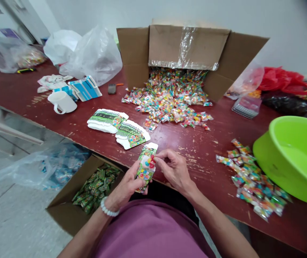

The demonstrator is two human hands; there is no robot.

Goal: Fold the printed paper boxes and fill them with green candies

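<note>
My left hand (129, 181) is closed around a small green printed candy box (145, 174), held tilted at the table's front edge with its white flap up. Between the thumb and fingers of my right hand (176, 168) is a clear packet of colourful candies (149, 161), against the upper part of the box. Just beyond lie two fanned stacks of flat green boxes (107, 120), the second stack (132, 134) nearer me. Many more candy packets (174, 102) spill from a cardboard carton (188, 46) on its side.
At right, loose candy packets (254, 179) lie beside a lime green basin (290, 157). On the left are a white mug (62, 102), blue-white cartons (85, 92) and plastic bags (94, 53). Below the table edge, an open box (67, 209) holds green packs (96, 186).
</note>
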